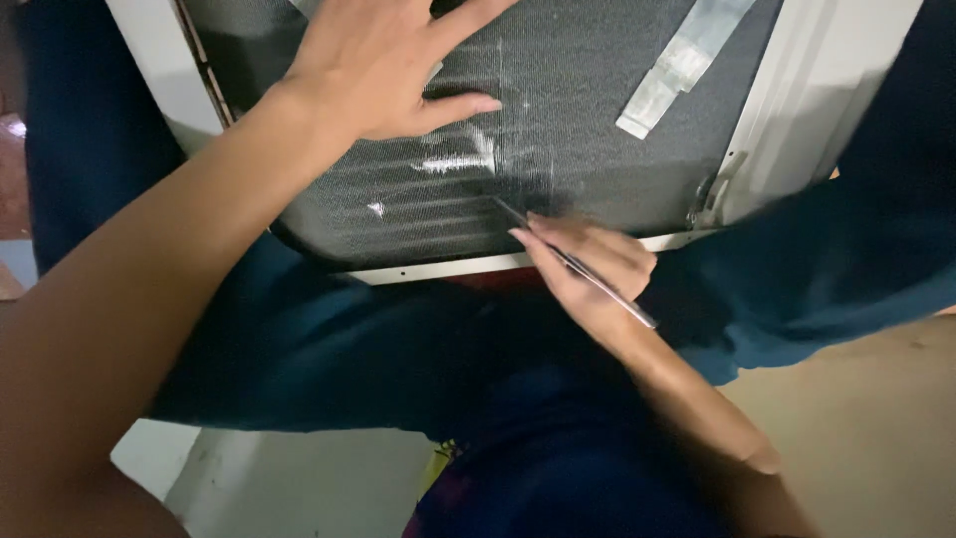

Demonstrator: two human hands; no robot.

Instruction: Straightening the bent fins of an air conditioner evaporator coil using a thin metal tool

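Near the lower edge of the dark grey finned coil panel (558, 120), the right hand (588, 269) pinches a thin, stiff, light metal tool (597, 284) mid-shaft; the fins look fragile. The left hand (383, 65) lies flat, fingers (463, 105) spread wide.

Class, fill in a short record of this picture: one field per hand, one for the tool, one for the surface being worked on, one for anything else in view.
left hand: spread flat on the finned panel, fingers splayed
right hand: gripping a thin metal tool like a pen
thin metal tool: slim, silvery, tip on the fins
finned panel: dark grey fin grid in a white frame, with pale scraped marks
tape strip: pale, stuck on the panel's upper right
blue cloth: dark, below the frame
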